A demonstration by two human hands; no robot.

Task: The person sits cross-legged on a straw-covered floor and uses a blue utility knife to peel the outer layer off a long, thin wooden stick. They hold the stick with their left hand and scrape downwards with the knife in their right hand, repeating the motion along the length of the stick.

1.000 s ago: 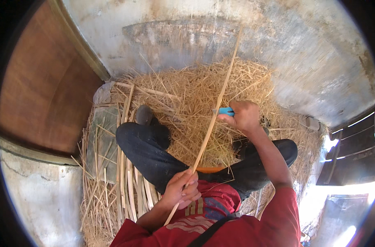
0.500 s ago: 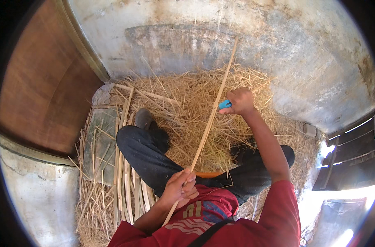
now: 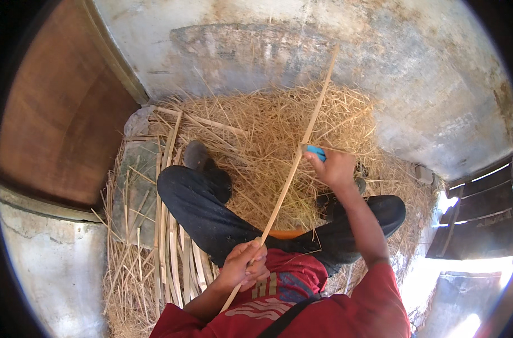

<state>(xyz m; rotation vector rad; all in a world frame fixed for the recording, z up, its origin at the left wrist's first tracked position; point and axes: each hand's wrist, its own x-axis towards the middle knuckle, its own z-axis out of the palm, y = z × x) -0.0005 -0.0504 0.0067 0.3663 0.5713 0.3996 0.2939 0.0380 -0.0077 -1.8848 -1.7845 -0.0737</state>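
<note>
A long pale bamboo strip [image 3: 290,176] slants from beside my waist up across the straw, its far end in front of the wall. My left hand [image 3: 244,263] is closed around its lower part, close to my red shirt. In my right hand [image 3: 336,168], closed, is a blue-handled knife [image 3: 315,152] that meets the strip's right side about midway along. Its blade is mostly hidden. A thin sliver runs from there over the back of my right hand.
Straw-like shavings [image 3: 256,124] cover the floor between and beyond my crossed legs [image 3: 200,203]. More bamboo strips [image 3: 172,248] lie to my left, beside a grey slab [image 3: 137,186]. A stained wall [image 3: 324,28] stands ahead, a brown panel [image 3: 59,124] at the left. Something orange [image 3: 284,233] shows by my lap.
My right hand and the knife have come down along the strip toward me and slightly right. The strip's far end has swung a little to the right. My left hand stays nearly in place.
</note>
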